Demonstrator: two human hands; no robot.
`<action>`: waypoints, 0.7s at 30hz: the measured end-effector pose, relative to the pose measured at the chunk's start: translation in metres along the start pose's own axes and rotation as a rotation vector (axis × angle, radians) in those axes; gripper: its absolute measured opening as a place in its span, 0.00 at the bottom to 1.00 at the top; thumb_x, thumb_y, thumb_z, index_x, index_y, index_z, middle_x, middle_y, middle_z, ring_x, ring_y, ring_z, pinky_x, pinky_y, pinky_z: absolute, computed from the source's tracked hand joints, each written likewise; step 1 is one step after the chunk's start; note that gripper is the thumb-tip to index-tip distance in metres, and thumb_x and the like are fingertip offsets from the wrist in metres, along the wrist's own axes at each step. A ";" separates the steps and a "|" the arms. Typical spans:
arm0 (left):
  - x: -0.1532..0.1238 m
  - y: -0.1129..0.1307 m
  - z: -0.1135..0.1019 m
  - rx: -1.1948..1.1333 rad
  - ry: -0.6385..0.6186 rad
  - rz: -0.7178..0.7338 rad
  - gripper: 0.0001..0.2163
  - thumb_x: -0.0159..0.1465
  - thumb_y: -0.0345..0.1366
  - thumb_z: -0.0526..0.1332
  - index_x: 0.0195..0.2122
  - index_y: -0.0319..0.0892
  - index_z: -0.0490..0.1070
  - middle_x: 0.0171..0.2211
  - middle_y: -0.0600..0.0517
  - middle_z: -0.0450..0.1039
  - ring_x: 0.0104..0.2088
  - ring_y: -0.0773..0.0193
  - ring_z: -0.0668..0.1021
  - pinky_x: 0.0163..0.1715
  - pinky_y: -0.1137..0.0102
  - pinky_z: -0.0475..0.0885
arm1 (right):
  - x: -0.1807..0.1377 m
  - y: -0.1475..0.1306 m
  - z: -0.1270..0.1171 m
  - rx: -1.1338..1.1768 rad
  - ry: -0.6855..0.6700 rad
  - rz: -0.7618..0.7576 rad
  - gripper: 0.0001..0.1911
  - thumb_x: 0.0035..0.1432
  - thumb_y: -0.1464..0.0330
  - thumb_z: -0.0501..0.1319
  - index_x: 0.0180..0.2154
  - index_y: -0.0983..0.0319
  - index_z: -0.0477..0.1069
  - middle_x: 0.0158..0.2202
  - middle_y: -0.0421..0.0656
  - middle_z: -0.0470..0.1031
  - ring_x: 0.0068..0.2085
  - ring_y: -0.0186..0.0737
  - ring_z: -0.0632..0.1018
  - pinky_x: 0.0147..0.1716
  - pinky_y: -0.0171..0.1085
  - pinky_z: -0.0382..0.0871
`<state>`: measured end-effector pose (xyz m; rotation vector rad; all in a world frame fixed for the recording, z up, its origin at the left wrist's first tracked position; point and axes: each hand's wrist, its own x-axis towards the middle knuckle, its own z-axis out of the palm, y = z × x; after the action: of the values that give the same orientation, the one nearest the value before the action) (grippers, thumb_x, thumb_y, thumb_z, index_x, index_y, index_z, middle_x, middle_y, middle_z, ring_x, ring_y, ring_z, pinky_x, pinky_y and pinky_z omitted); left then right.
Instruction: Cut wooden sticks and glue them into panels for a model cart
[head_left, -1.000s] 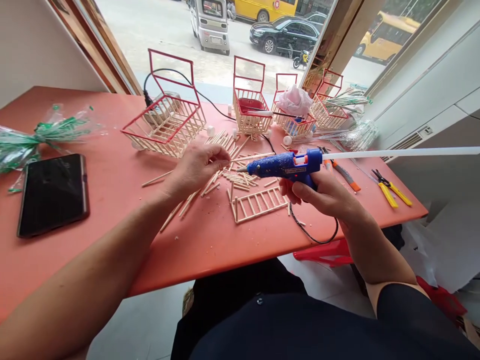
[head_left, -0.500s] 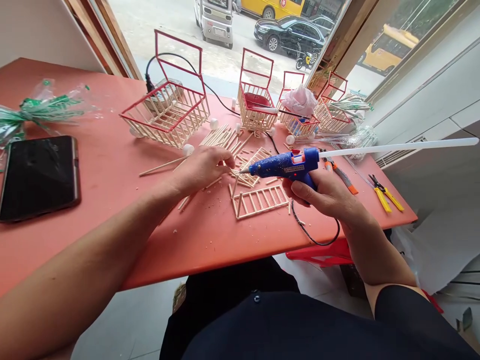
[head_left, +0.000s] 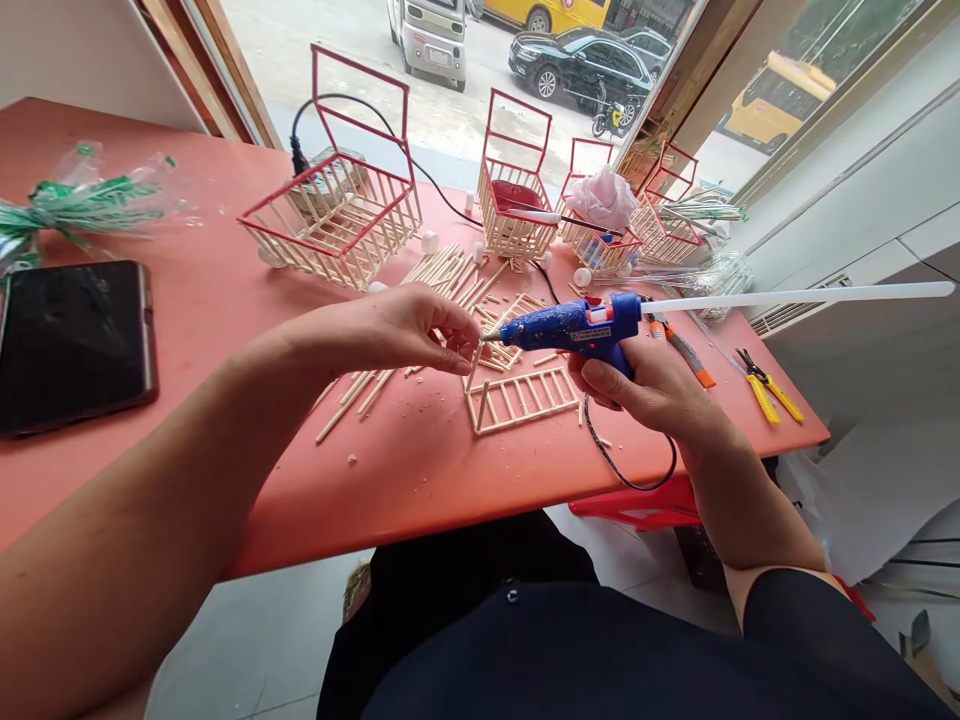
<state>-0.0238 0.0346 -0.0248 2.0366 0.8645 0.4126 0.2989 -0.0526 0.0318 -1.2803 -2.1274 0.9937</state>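
My right hand (head_left: 660, 395) grips a blue hot glue gun (head_left: 581, 326) with a long white glue stick (head_left: 802, 296) sticking out of its back. Its nozzle points left toward my left hand (head_left: 401, 330). That hand is raised a little above the orange table (head_left: 225, 300), fingers pinched on a short wooden stick whose end sits by the nozzle. Under the gun lies a small ladder-like stick frame (head_left: 521, 398). A heap of loose wooden sticks (head_left: 450, 275) lies behind my left hand.
Several stick baskets with red frames stand at the back, the largest (head_left: 337, 215) on the left. A black phone (head_left: 71, 345) and green-wrapped bundle (head_left: 82, 200) lie at left. Yellow pliers (head_left: 769, 385) and an orange-tipped tool (head_left: 682, 345) lie at right. The gun's black cord (head_left: 630, 465) loops off the front edge.
My left hand has lifted off the stick pile with a short stick pinched and brought it to the gun's nozzle. The right hand and gun have barely moved.
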 end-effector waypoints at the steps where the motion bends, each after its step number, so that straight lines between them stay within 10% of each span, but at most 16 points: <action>1: 0.001 0.002 0.001 -0.018 -0.005 0.006 0.10 0.60 0.49 0.73 0.30 0.50 0.87 0.27 0.53 0.80 0.30 0.58 0.81 0.33 0.65 0.75 | 0.000 0.000 0.000 0.002 -0.003 0.004 0.33 0.74 0.35 0.65 0.37 0.59 0.74 0.28 0.40 0.69 0.31 0.37 0.69 0.30 0.39 0.60; 21: 0.002 -0.003 0.003 -0.096 -0.040 -0.035 0.16 0.58 0.54 0.75 0.37 0.47 0.92 0.36 0.48 0.88 0.38 0.54 0.87 0.39 0.66 0.77 | -0.006 0.022 0.018 0.090 0.050 0.007 0.35 0.73 0.34 0.65 0.39 0.60 0.75 0.31 0.40 0.70 0.32 0.35 0.66 0.29 0.37 0.59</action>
<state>-0.0226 0.0354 -0.0292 1.9330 0.8394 0.3849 0.3012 -0.0573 0.0027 -1.2575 -2.0190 1.0374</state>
